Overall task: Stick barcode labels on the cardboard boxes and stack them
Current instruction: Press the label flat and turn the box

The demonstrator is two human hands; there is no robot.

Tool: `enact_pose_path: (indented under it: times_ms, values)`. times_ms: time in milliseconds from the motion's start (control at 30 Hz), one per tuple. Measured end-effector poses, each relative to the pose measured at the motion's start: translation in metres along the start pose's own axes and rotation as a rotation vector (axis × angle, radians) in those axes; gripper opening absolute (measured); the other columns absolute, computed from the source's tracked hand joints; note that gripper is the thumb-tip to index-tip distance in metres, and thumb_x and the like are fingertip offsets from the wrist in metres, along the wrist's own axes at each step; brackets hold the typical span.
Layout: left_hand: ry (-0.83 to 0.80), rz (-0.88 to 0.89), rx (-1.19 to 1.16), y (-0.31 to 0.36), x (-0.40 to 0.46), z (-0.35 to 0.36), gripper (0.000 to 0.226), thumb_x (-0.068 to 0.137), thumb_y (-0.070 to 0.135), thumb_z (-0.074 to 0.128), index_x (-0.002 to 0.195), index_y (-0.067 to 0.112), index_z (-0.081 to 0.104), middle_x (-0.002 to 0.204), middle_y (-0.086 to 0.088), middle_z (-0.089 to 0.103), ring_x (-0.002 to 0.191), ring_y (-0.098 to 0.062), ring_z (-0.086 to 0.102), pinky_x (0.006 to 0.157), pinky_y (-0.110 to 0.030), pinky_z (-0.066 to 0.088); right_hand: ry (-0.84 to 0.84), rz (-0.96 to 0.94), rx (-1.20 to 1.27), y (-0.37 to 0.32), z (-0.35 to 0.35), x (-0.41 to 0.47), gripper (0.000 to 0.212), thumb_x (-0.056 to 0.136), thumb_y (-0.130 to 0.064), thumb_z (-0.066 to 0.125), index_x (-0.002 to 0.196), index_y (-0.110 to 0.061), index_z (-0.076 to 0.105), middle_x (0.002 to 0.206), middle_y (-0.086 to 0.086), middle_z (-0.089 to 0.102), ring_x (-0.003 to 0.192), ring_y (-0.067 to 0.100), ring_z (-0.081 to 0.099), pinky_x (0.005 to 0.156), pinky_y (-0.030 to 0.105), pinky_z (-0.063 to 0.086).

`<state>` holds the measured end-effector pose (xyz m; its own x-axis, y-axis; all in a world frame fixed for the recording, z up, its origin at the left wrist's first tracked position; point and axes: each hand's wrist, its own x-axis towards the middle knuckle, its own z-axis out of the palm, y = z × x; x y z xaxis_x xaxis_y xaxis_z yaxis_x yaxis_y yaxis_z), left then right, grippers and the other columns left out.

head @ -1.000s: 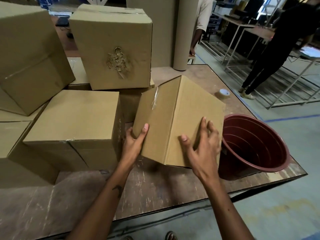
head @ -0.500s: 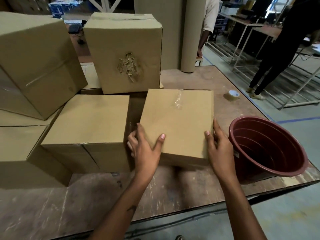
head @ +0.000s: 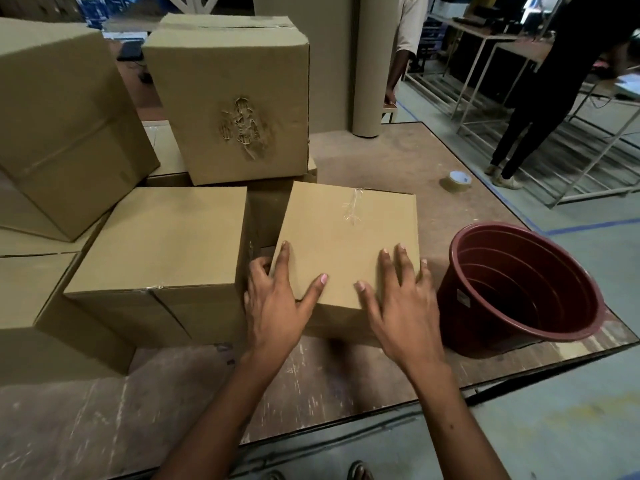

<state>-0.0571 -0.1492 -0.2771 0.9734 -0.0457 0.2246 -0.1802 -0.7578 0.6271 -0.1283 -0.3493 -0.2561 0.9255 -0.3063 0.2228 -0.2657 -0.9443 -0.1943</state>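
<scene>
Hands come first, low in the view. The left hand (head: 277, 299) rests on the near left corner of the small cardboard box (head: 349, 240), thumb and forefinger spread flat on its top while the other fingers (head: 258, 266) hook down over its left side. The right hand (head: 398, 303) lies on the near right part of the same top, fingers straight and fanned, the outermost one over the right edge; neither hand pinches anything. That box sits flat on the worn table (head: 194, 386), its top bare of any barcode label, with a crumpled strip of clear tape (head: 351, 209) near its far edge.

Just right of it stands a dark red bucket (head: 519, 289), close to the table's corner. Left of it, across a narrow gap, is another box (head: 166, 240) of like height. Beyond stands a torn-faced box (head: 232, 98) on a lower one, a tilted large box (head: 62, 126) at far left, and a tape roll (head: 457, 180) out on the table.

Risks, as I judge them: a sideways shove could knock the bucket off the corner, or trap the left fingers in the gap. No label is in sight, so stacking now could bury an unlabelled box.
</scene>
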Motion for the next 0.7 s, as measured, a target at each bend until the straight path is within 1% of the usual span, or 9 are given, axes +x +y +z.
enact_pose_path:
  times_ms: [100, 167, 233, 300, 400, 500, 600, 667, 700]
  values:
    - [-0.099, 0.007, -0.094, 0.001, 0.002, -0.004, 0.091, 0.094, 0.08, 0.053, 0.17, 0.042, 0.019, 0.162, -0.002, 0.023, 0.141, -0.033, 0.05, 0.112, -0.051, 0.047, 0.028, -0.006, -0.024, -0.002, 0.003, -0.003, 0.086, 0.106, -0.076, 0.016, 0.173, -0.023, 0.015, 0.18, 0.01, 0.011, 0.165, 0.042, 0.006, 0.123, 0.062, 0.032]
    - [-0.147, 0.026, -0.102, 0.0, 0.003, -0.007, 0.096, 0.091, 0.081, 0.056, 0.17, 0.044, 0.016, 0.173, -0.004, 0.02, 0.154, -0.033, 0.038, 0.119, -0.053, 0.04, 0.002, -0.124, -0.018, 0.009, 0.003, 0.0, 0.094, 0.099, -0.088, 0.021, 0.173, -0.03, 0.014, 0.181, 0.008, 0.011, 0.167, 0.034, 0.004, 0.123, 0.061, 0.034]
    - [-0.195, 0.052, -0.124, -0.003, 0.006, -0.011, 0.109, 0.081, 0.085, 0.065, 0.17, 0.045, 0.017, 0.177, -0.002, 0.019, 0.16, -0.029, 0.028, 0.124, -0.055, 0.033, -0.047, -0.204, -0.018, 0.02, 0.001, 0.006, 0.105, 0.088, -0.1, 0.027, 0.172, -0.039, 0.013, 0.181, 0.005, 0.011, 0.167, 0.031, 0.007, 0.119, 0.059, 0.039]
    - [-0.203, 0.106, -0.129, -0.008, 0.01, -0.013, 0.119, 0.072, 0.084, 0.074, 0.17, 0.042, 0.021, 0.177, 0.001, 0.021, 0.161, -0.024, 0.027, 0.127, -0.051, 0.032, -0.07, -0.219, -0.035, 0.029, 0.0, 0.014, 0.105, 0.087, -0.1, 0.031, 0.171, -0.042, 0.009, 0.181, 0.003, 0.01, 0.167, 0.031, 0.007, 0.116, 0.06, 0.045]
    - [-0.15, 0.197, -0.155, -0.012, 0.017, -0.01, 0.113, 0.073, 0.079, 0.073, 0.169, 0.036, 0.032, 0.176, -0.001, 0.03, 0.158, -0.024, 0.036, 0.125, -0.052, 0.039, -0.066, -0.237, -0.051, 0.038, 0.0, 0.024, 0.099, 0.091, -0.094, 0.035, 0.171, -0.043, 0.007, 0.181, 0.001, 0.012, 0.166, 0.032, 0.011, 0.114, 0.06, 0.047]
    - [-0.142, 0.223, -0.209, -0.013, 0.021, -0.008, 0.107, 0.075, 0.071, 0.078, 0.167, 0.035, 0.036, 0.175, 0.0, 0.031, 0.156, -0.022, 0.04, 0.125, -0.049, 0.04, -0.025, -0.261, -0.06, 0.041, 0.004, 0.024, 0.092, 0.093, -0.091, 0.036, 0.17, -0.048, 0.01, 0.18, -0.003, 0.018, 0.165, 0.032, 0.016, 0.111, 0.058, 0.05]
    - [-0.128, 0.269, -0.253, -0.017, 0.023, -0.006, 0.106, 0.074, 0.062, 0.084, 0.166, 0.034, 0.039, 0.174, 0.003, 0.032, 0.155, -0.015, 0.04, 0.126, -0.036, 0.037, 0.053, -0.278, 0.014, 0.042, 0.008, 0.016, 0.084, 0.094, -0.086, 0.047, 0.167, -0.049, 0.028, 0.175, -0.006, 0.031, 0.163, 0.027, 0.024, 0.108, 0.057, 0.051]
    - [-0.114, 0.29, -0.279, -0.022, 0.022, -0.002, 0.105, 0.074, 0.058, 0.086, 0.165, 0.033, 0.041, 0.174, 0.004, 0.033, 0.155, -0.01, 0.039, 0.124, -0.022, 0.033, 0.145, -0.286, 0.212, 0.044, 0.012, 0.014, 0.077, 0.09, -0.077, 0.066, 0.157, -0.042, 0.052, 0.17, -0.007, 0.04, 0.162, 0.021, 0.029, 0.111, 0.056, 0.05]
    - [-0.105, 0.293, -0.295, -0.025, 0.021, 0.0, 0.104, 0.075, 0.056, 0.087, 0.165, 0.032, 0.042, 0.174, 0.004, 0.033, 0.155, -0.009, 0.039, 0.124, -0.018, 0.032, 0.195, -0.27, 0.358, 0.046, 0.014, 0.013, 0.073, 0.086, -0.069, 0.077, 0.149, -0.037, 0.063, 0.168, -0.006, 0.042, 0.162, 0.02, 0.029, 0.116, 0.055, 0.047]
